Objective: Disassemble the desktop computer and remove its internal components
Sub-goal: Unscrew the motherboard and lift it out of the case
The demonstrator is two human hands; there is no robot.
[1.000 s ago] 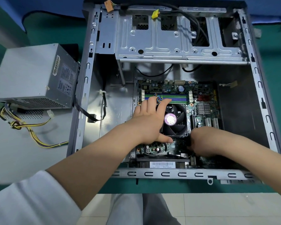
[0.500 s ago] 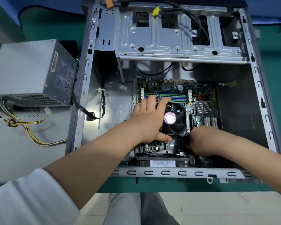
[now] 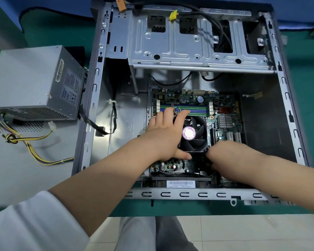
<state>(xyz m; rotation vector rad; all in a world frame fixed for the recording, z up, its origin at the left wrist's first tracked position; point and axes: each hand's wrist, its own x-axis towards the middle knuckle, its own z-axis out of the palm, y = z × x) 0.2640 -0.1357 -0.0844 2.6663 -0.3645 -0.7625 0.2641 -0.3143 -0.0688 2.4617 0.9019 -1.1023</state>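
An open grey computer case (image 3: 91,113) lies on its side on the green table. Inside it sits the motherboard (image 3: 223,113) with a black CPU fan (image 3: 194,134) that has a purple hub. My left hand (image 3: 163,134) lies on the fan's left side, fingers stretched over its far-left corner and thumb along its near edge. My right hand (image 3: 225,154) is at the fan's near-right corner with its fingers curled down there; what they hold is hidden. A grey power supply (image 3: 29,82) with yellow and black cables stands outside the case, to the left.
A metal drive cage (image 3: 188,44) spans the far part of the case, with black cables and a yellow connector (image 3: 173,15) over it. A loose black cable (image 3: 98,125) hangs at the case's left wall. The table edge and floor tiles lie below.
Both hands stay at the fan in the same places. The view has shifted slightly.
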